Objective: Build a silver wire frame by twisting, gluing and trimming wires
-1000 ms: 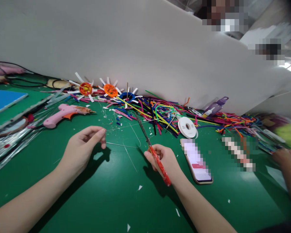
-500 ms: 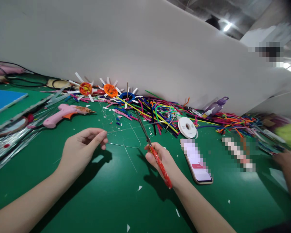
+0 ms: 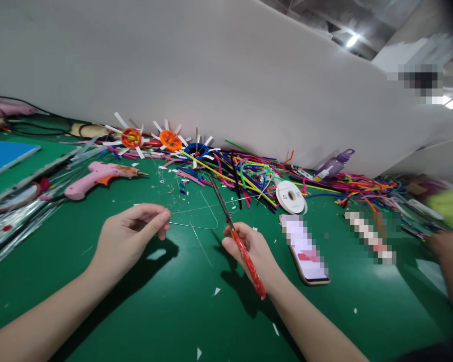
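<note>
My left hand [image 3: 130, 236] hovers over the green table [image 3: 143, 311], thumb and forefinger pinched on the end of a thin wire [image 3: 194, 225] that bends away to the right. My right hand [image 3: 251, 251] is closed round red-handled scissors [image 3: 237, 239], whose blades point up and left toward a pile of coloured pipe cleaners [image 3: 249, 176].
A pink glue gun [image 3: 98, 176] lies at the left, beside silver foil strips [image 3: 18, 211]. Three paper flower wheels [image 3: 169, 141] stand by the white board. A white ribbon spool [image 3: 290, 197], a phone [image 3: 305, 249] and a purple bottle [image 3: 334, 165] lie right. Another person's hand [image 3: 447, 246] is at the right edge.
My left hand has slid slightly right and down with the wire. My right hand and the scissors have barely shifted.
</note>
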The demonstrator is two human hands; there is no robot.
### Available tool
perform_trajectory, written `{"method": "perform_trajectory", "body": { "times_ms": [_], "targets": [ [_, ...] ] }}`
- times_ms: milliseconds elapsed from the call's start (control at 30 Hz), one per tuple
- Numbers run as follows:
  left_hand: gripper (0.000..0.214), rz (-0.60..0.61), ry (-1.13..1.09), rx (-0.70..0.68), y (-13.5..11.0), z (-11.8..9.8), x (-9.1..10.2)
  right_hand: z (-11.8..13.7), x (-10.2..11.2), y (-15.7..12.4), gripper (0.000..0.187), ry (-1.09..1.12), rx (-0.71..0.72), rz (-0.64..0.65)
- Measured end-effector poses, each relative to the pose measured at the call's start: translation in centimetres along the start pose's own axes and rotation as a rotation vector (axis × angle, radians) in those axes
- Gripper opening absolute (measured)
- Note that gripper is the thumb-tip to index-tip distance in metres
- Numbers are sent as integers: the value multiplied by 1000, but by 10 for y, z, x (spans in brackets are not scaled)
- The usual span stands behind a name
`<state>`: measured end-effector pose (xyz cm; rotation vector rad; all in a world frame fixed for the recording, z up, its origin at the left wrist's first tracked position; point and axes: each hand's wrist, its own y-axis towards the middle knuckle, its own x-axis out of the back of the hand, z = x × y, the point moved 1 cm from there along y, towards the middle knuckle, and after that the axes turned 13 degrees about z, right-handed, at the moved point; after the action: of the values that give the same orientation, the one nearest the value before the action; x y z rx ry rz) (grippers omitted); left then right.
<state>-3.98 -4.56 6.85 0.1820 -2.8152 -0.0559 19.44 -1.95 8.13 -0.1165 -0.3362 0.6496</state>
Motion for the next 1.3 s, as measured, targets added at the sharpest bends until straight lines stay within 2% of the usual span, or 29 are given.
{"method": "perform_trajectory", "body": {
  "times_ms": [233,433,633,833,967,1300],
  "targets": [
    [19,44,-158,-78,1,5,-1,5,-1,-1,34,15,22,-32],
    [14,43,-356,-51,6,13,-1,6,0,0,35,19,45,-48],
    [14,10,-616,7,11,14,-1,1,-2,0,43,42,45,0],
    [10,-23,-525,4,8,15,0,0,-5,-4,59,35,122,97],
    [9,-15,-448,-13,6,19,0,2,-3,-6,66,71,92,150],
    [13,32,-358,-28,4,22,0,8,-4,-5,50,63,51,67]
  ]
}}
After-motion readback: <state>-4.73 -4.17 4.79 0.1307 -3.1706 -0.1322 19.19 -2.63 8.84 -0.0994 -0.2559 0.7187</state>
